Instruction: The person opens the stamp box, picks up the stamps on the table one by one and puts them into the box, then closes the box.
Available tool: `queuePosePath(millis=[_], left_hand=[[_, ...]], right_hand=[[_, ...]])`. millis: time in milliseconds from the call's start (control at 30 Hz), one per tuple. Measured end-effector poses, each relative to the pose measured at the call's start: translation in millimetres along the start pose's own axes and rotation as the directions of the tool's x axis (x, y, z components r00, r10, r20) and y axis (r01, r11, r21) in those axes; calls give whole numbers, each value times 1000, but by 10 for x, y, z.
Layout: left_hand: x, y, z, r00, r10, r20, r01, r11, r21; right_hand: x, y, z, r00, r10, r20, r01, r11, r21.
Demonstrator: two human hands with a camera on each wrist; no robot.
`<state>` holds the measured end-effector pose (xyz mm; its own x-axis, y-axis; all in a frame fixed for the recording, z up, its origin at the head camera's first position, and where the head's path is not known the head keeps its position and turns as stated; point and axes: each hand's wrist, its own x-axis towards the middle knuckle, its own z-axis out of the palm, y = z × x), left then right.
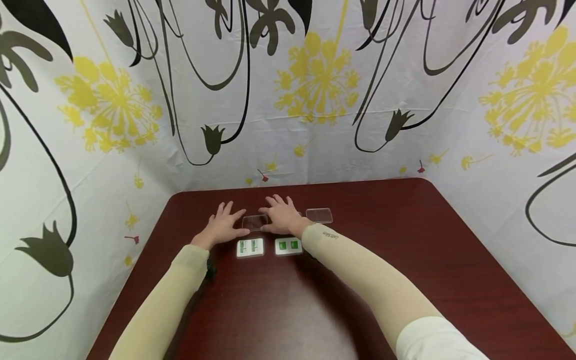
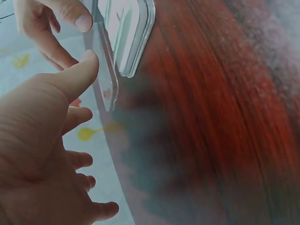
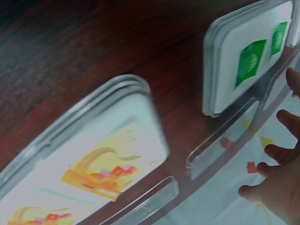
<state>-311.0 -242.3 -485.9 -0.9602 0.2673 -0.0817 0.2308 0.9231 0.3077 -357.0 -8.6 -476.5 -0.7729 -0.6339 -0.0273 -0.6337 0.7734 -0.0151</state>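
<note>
My left hand (image 1: 220, 227), fingers spread, is at the left end of a clear plastic lid (image 1: 255, 222). In the left wrist view its thumb overlaps that lid (image 2: 107, 75). My right hand (image 1: 282, 216) is at the lid's other end, its fingers spread and its thumb toward the left hand. Nothing is gripped in either hand. Nearer me lie two shallow clear cases, one with a green-and-white print (image 1: 250, 247) and one with two green squares (image 1: 288, 246). A case with orange-yellow pictures (image 3: 105, 164) shows in the right wrist view; my right arm hides it in the head view.
Another clear lid (image 1: 319, 215) lies right of my right hand. One more clear lid (image 3: 225, 136) lies beside the green-square case, mostly hidden by my right hand in the head view. The dark red table (image 1: 270, 310) meets a patterned cloth (image 1: 279, 145) behind.
</note>
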Motion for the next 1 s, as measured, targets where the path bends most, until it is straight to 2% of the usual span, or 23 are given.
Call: queuePosePath(millis=[300, 533, 767, 1000], left_hand=[[42, 47, 8, 999, -17, 48, 15, 999, 50], [61, 67, 36, 1000, -6, -2, 6, 999, 34], [49, 49, 79, 997, 58, -55, -55, 996, 65], [63, 64, 97, 997, 73, -22, -71, 994, 83]], right_hand=[[19, 96, 122, 1000, 19, 22, -18, 998, -52], [21, 122, 174, 999, 31, -10, -31, 999, -14], [12, 113, 190, 999, 9, -51, -9, 1000, -12], [-15, 90, 195, 998, -40, -53, 38, 999, -32]])
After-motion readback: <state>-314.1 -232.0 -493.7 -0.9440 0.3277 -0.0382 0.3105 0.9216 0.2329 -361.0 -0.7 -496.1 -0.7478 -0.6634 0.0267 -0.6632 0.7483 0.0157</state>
